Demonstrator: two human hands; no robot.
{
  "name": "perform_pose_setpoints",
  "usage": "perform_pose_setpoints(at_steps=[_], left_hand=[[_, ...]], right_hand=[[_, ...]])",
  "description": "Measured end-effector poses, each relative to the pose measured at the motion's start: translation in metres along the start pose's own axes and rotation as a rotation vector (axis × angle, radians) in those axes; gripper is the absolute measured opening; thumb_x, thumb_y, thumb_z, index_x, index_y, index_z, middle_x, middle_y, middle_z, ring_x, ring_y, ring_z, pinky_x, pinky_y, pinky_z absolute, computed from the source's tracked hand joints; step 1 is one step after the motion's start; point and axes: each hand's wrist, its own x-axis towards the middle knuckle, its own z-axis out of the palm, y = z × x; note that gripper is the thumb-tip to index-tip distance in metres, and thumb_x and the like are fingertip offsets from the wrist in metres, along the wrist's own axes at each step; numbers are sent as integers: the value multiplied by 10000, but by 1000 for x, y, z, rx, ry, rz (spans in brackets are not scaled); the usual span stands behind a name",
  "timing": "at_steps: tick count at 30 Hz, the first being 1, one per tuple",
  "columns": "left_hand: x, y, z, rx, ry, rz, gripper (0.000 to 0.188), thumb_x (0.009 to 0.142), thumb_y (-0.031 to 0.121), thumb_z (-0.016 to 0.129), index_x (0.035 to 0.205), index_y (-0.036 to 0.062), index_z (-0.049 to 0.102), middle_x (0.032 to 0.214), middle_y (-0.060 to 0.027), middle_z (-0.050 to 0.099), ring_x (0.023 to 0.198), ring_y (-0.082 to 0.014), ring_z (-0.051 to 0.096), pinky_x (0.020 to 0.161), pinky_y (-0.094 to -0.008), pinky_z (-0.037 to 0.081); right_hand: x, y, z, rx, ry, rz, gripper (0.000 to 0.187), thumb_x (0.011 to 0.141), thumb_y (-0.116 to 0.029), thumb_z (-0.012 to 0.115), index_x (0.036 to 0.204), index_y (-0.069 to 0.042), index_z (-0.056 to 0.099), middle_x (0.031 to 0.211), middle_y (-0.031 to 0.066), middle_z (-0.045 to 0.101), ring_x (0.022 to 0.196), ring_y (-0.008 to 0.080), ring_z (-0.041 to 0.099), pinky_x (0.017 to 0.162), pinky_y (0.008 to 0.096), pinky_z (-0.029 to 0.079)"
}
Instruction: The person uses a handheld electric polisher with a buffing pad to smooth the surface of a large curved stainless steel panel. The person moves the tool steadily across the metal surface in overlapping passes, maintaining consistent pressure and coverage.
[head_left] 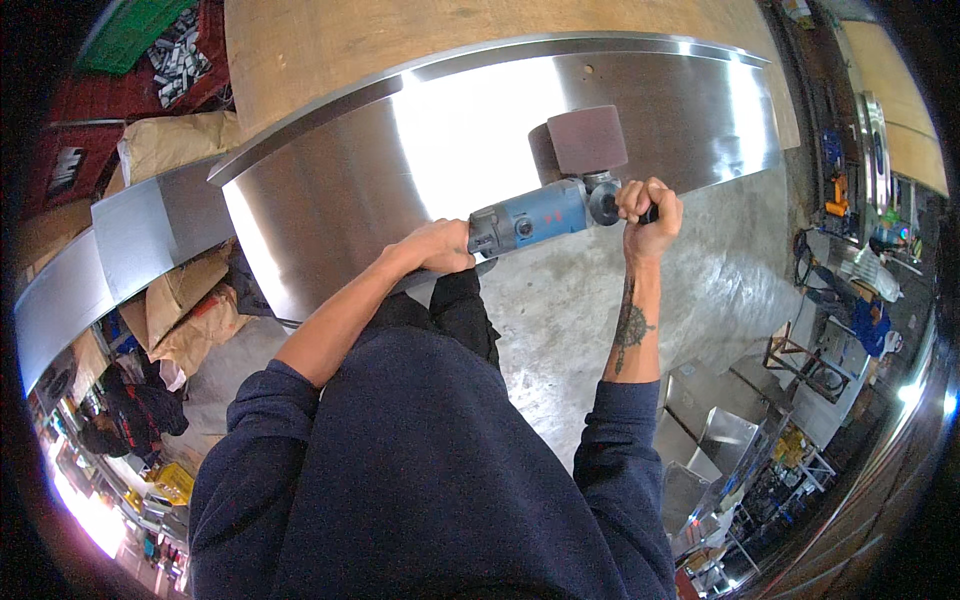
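Note:
A blue and grey power sander (540,216) with a reddish-brown abrasive drum (587,140) lies across my hands. The drum is over the shiny metal sheet (330,170), near its right half; whether it touches the surface I cannot tell. My left hand (437,246) is wrapped round the grey rear end of the sander's body. My right hand (652,212) is closed round the dark side handle by the drum's mount. Along the sheet's far side runs a raised, bent edge. A small hole shows in the sheet beyond the drum.
Under the sheet is a wooden tabletop (330,25). More metal sheets (130,235) and brown paper wrapping (190,320) lie at left. A red crate (200,60) of small metal parts stands far left. Two people are in the background, a dark-clothed person (140,415) and a blue-clothed person (870,325).

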Motion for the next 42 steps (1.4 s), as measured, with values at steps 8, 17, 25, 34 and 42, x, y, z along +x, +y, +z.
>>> perform_pose_setpoints(at_steps=[8, 17, 25, 34, 42], left_hand=[[-42, -41, -12, 11, -33, -83, 368, 739, 248, 716, 907, -80, 708, 889, -311, 728, 866, -451, 741, 755, -507, 580], [-75, -85, -1, 57, -76, -18, 368, 821, 264, 744, 1011, -46, 684, 938, -308, 709, 909, -482, 703, 791, -539, 545], [-114, -106, 8, -1, 30, 21, 405, 787, 267, 751, 962, -96, 707, 952, -322, 728, 937, -468, 730, 828, -522, 570], [-161, -105, -8, 41, -8, -102, 405, 778, 275, 741, 937, -96, 707, 946, -325, 728, 932, -476, 728, 815, -532, 568], [-184, -143, -6, 49, 50, -59, 401, 757, 293, 732, 874, -90, 706, 896, -338, 719, 876, -493, 727, 771, -551, 567]], right_hand=[[-29, 23, 53, -16, 19, -25, 377, 945, -180, 473, 587, -62, 452, 512, 100, 436, 486, 199, 373, 555, 370, 369], [-64, 36, 87, -19, 6, -59, 389, 956, -173, 460, 585, -56, 444, 516, 94, 432, 486, 195, 375, 538, 369, 374], [-89, 42, 122, -7, -40, -45, 369, 940, -164, 479, 589, -54, 465, 527, 106, 474, 493, 195, 399, 555, 368, 379], [-112, 52, 152, 6, -17, 6, 348, 917, -169, 480, 590, -50, 470, 523, 115, 470, 496, 196, 404, 560, 368, 376], [-131, 60, 186, -93, -46, 2, 372, 941, -208, 474, 594, -87, 416, 519, 91, 429, 515, 203, 386, 606, 383, 367]])
